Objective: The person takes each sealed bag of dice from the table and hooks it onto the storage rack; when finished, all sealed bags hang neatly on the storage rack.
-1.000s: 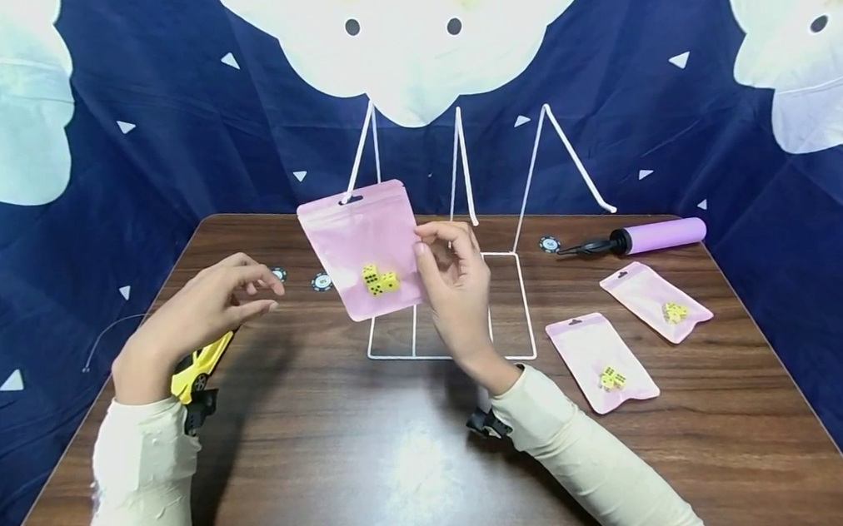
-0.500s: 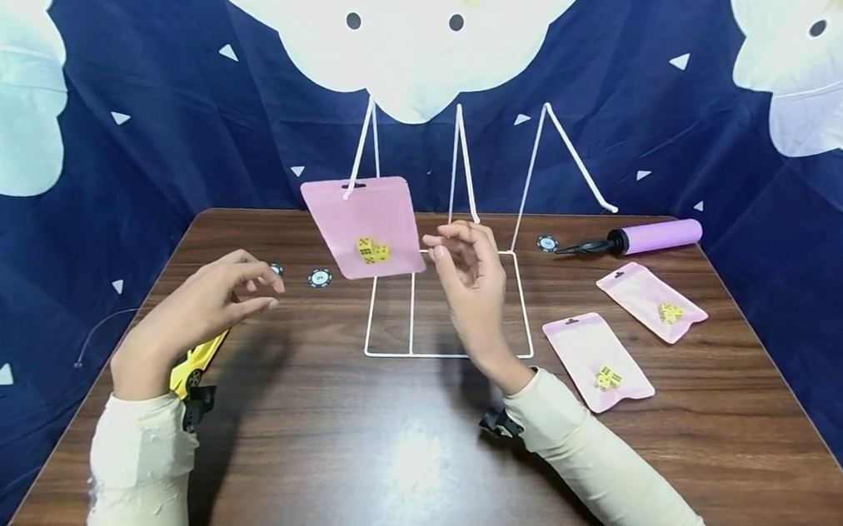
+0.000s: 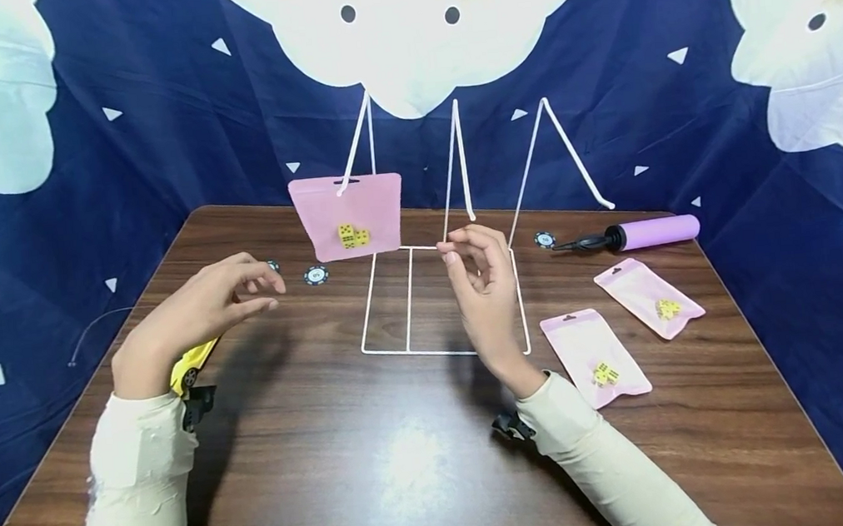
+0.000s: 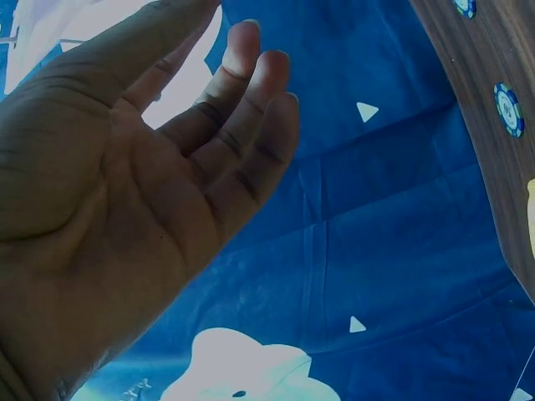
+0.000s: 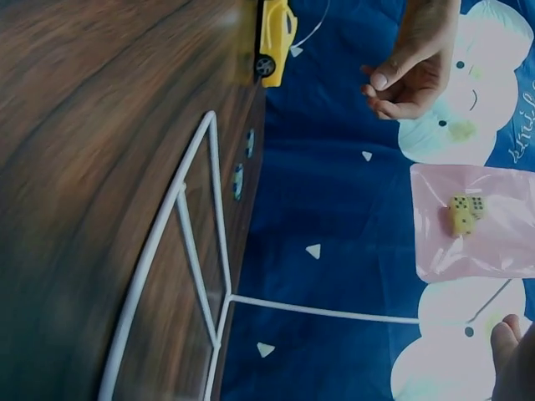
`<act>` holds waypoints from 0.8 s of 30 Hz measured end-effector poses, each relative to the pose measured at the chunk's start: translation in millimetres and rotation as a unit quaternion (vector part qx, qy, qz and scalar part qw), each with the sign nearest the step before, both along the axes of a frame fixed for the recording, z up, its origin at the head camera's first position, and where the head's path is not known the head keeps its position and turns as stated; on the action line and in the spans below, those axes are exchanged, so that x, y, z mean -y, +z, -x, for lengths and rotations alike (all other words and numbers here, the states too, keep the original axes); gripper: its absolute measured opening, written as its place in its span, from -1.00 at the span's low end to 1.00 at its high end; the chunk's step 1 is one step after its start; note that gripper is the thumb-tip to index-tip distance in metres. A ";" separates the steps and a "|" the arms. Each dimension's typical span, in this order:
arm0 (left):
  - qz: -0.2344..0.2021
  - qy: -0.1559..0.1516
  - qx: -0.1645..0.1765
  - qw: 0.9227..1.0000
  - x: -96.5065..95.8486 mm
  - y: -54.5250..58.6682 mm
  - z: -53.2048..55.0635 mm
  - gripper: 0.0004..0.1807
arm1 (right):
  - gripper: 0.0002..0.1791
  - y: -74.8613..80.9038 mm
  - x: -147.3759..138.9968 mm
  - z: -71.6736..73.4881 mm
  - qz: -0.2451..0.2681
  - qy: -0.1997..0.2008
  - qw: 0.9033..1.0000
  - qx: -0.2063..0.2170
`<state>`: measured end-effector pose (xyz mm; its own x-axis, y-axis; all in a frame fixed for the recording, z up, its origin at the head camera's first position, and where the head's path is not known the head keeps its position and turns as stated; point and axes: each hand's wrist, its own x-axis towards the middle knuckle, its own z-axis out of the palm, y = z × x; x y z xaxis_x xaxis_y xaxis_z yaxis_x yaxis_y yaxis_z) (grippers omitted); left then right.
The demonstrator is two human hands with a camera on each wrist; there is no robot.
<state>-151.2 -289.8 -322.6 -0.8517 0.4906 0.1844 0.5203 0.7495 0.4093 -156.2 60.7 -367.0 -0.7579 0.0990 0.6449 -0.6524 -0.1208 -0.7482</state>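
A pink zip pouch (image 3: 371, 205) with yellow dice (image 3: 353, 235) inside hangs by its slot from the left arm of a white wire rack (image 3: 409, 352). To the right of that pouch, my right hand (image 3: 487, 291) is raised over the rack's base, fingers loosely bent and holding nothing. My left hand (image 3: 200, 316) hovers at the left, relaxed, with nothing in it; the left wrist view shows its bare palm (image 4: 125, 192). Below that hand, partly hidden by the wrist, is a yellow toy car (image 3: 193, 365). In the right wrist view the hanging pouch (image 5: 435, 225) is apart from the fingertips.
Two more pink pouches, a nearer one (image 3: 586, 340) and a farther one (image 3: 630, 282), lie on the table (image 3: 319, 472) at the right. Behind them is a purple hand pump (image 3: 659, 231). Poker chips lie near the back, one left (image 3: 316, 275) and one right (image 3: 544, 240) of the rack.
The right hand has let go of the pouch and drawn back to the right. The pouch has swung away and now hangs from the rack's arm. The left hand stays put.
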 end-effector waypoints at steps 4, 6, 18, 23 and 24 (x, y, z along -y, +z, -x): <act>-0.001 -0.012 0.005 1.000 -3.9 -2.6 2.1 -0.82 | -0.73 -3.3 -13.6 -2.4 -0.012 -0.004 1.000 0.012; -0.003 -0.015 0.015 1.000 -6.0 -4.0 2.2 -0.82 | -0.73 -4.7 -21.2 -4.7 -0.022 -0.009 1.000 0.017; -0.008 -0.042 0.049 0.998 -13.4 -14.0 5.3 -0.80 | -0.73 -16.0 -66.7 -11.9 -0.063 -0.061 0.996 0.023; -0.008 -0.041 0.058 0.997 -15.4 -16.2 7.0 -0.80 | -0.72 -22.3 -83.5 -12.6 -0.071 -0.083 0.993 0.038; -0.008 -0.041 0.062 0.997 -15.8 -16.5 7.4 -0.80 | -0.72 -23.3 -86.5 -12.6 -0.072 -0.088 0.993 0.040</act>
